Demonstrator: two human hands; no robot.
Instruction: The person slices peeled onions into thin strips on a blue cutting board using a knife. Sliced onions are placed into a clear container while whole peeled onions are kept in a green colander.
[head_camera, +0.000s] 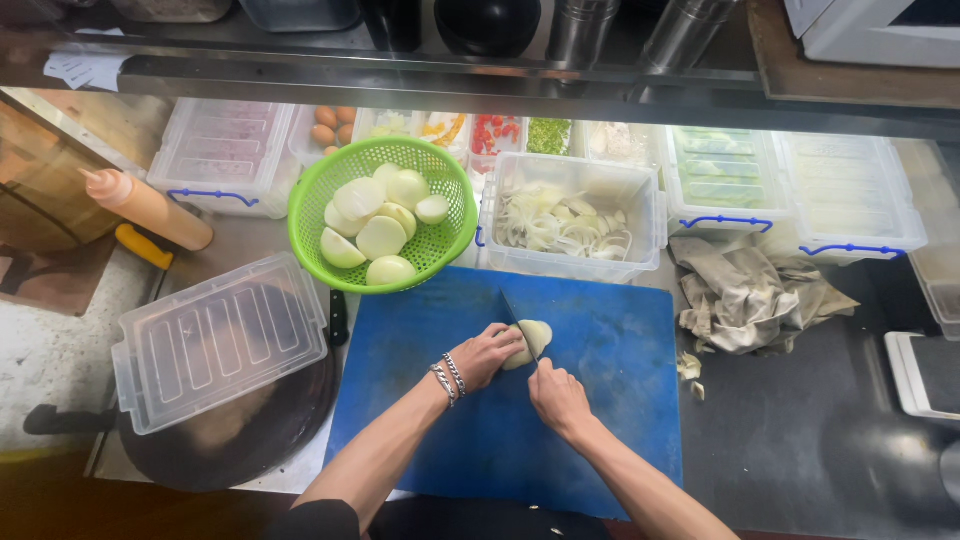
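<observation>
One onion half (533, 340) is held down on the blue board (610, 420) by the left hand (487, 355) & cut w/ a knife (520, 322) gripped in the right hand (560, 398), sliced onion already in the clear box (570, 225), approx. seven halves left in the green basket (440, 250)

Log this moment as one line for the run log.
left hand: steadies onion half | right hand: holds knife, blade on onion | surface: blue cutting board | behind: green basket of onion halves

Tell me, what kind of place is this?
Probably a restaurant kitchen's prep counter: a blue cutting board, a green basket of peeled onion halves, and tubs of chopped ingredients along a steel shelf.
</observation>
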